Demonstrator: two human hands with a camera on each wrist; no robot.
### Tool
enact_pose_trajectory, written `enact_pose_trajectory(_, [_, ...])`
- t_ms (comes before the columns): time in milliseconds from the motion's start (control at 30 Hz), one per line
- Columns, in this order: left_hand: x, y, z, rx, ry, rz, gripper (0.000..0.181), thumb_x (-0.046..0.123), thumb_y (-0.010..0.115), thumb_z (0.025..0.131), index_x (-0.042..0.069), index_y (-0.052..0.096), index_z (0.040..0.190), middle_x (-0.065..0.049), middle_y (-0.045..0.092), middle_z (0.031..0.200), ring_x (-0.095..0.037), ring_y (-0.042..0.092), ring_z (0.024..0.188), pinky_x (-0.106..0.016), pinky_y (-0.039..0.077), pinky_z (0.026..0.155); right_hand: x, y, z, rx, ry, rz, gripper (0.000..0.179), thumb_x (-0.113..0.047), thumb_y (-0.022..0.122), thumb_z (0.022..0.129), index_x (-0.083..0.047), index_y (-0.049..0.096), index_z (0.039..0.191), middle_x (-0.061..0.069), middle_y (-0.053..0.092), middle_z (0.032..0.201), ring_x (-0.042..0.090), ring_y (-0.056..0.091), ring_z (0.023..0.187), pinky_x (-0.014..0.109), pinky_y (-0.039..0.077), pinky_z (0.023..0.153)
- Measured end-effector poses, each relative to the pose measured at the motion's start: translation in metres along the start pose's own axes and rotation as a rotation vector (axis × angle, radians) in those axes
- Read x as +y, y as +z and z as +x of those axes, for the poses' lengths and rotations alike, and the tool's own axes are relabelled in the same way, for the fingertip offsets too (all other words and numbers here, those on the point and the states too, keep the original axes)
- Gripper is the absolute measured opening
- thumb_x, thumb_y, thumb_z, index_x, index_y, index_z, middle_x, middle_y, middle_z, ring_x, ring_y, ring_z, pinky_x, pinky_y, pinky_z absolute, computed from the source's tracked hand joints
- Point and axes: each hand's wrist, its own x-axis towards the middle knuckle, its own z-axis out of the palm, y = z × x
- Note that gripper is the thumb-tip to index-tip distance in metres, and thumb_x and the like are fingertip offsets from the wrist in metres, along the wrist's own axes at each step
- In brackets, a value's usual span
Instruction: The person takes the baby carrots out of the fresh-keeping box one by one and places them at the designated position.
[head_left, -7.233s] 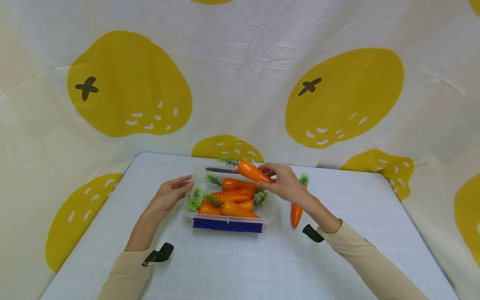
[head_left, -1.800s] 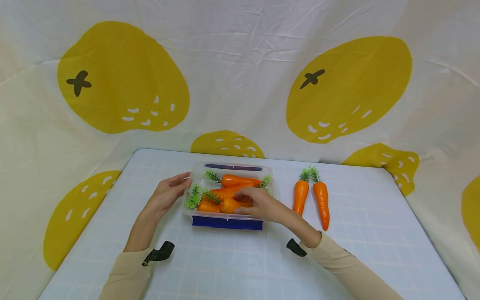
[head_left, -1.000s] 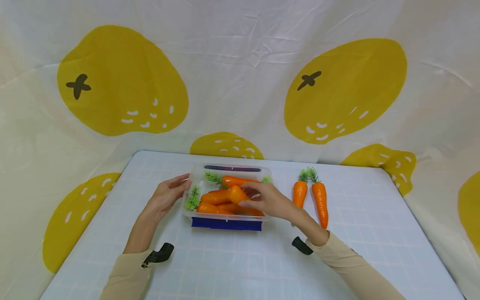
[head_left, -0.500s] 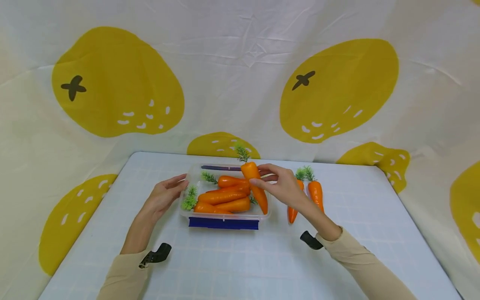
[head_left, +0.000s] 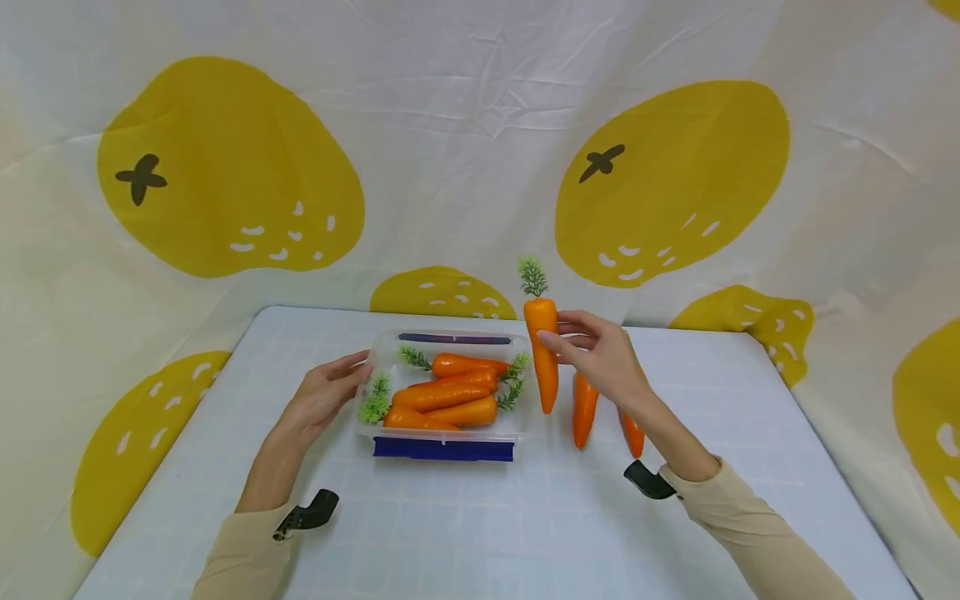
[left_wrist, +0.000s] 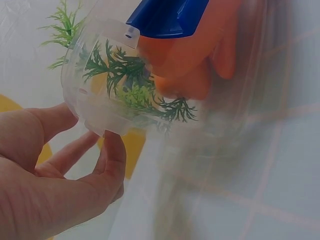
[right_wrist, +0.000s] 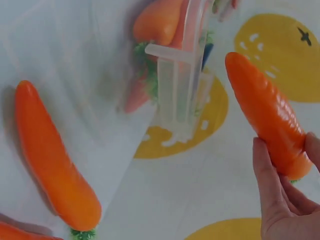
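Observation:
A clear plastic container (head_left: pixel 442 435) with blue clips stands left of centre on the table, holding several orange toy carrots with green tops. My left hand (head_left: pixel 322 398) is at its left side; in the left wrist view the thumb and curled fingers (left_wrist: pixel 115 150) pinch the rim flange. Right of the container, my right hand (head_left: pixel 603 358) holds up one toy carrot (head_left: pixel 545 354) between thumb and fingers, leafy top upward and tip down. The right wrist view shows that carrot (right_wrist: pixel 267 115) gripped near its thick end.
Two more carrots lie on the table to the right, one (head_left: pixel 583 412) beside another (head_left: pixel 632 433), both partly hidden behind the right hand and forearm. A white curtain (head_left: pixel 465 167) with yellow fruit prints hangs behind the light checked table (head_left: pixel 450 525).
My right hand has taken a carrot out of the container and carried it up and right, past the rim. A second carrot has joined the one on the table. The left hand stays put.

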Motion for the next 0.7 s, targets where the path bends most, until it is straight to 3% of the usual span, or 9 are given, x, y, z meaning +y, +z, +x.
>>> enact_pose_trajectory(167, [0.0,0.0,0.0,-0.001,-0.002,0.0,0.061,0.031,0.063,0.104,0.011,0.041,0.158,-0.016,0.042,0.159,-0.022,0.047,0.135,-0.04,0.034,0.12,0.009,-0.012,-0.004,0.034,0.062,-0.032,0.065,-0.044,0.077,0.092,-0.004,0.059,0.14,0.016,0.068,0.125,0.026,0.074,0.101,0.036,0.061,0.085])
enact_pose_trajectory(400, [-0.002,-0.003,-0.001,-0.008,0.02,0.006,0.062,0.031,0.063,0.105,0.01,0.041,0.158,-0.017,0.043,0.158,-0.019,0.05,0.13,-0.019,0.047,0.102,0.025,-0.029,-0.012,0.071,0.097,-0.026,0.065,-0.041,0.075,0.094,-0.002,0.057,0.142,0.02,0.066,0.127,0.022,0.073,0.101,0.032,0.06,0.084])
enact_pose_trajectory(500, [-0.002,-0.003,-0.001,-0.014,0.02,0.0,0.062,0.031,0.063,0.104,0.01,0.04,0.159,-0.017,0.042,0.159,-0.02,0.049,0.132,-0.016,0.047,0.099,0.034,-0.038,-0.017,0.093,0.121,-0.035,0.065,-0.041,0.075,0.095,-0.002,0.057,0.143,0.02,0.066,0.128,0.017,0.073,0.099,0.029,0.06,0.083])
enact_pose_trajectory(700, [-0.003,-0.003,0.003,-0.006,-0.004,-0.009,0.062,0.03,0.062,0.105,0.01,0.04,0.159,-0.015,0.04,0.16,-0.024,0.045,0.138,-0.036,0.036,0.119,0.056,-0.055,-0.029,0.138,0.166,-0.061,0.065,-0.043,0.072,0.096,-0.003,0.056,0.145,0.022,0.064,0.132,0.001,0.068,0.096,0.018,0.058,0.08])
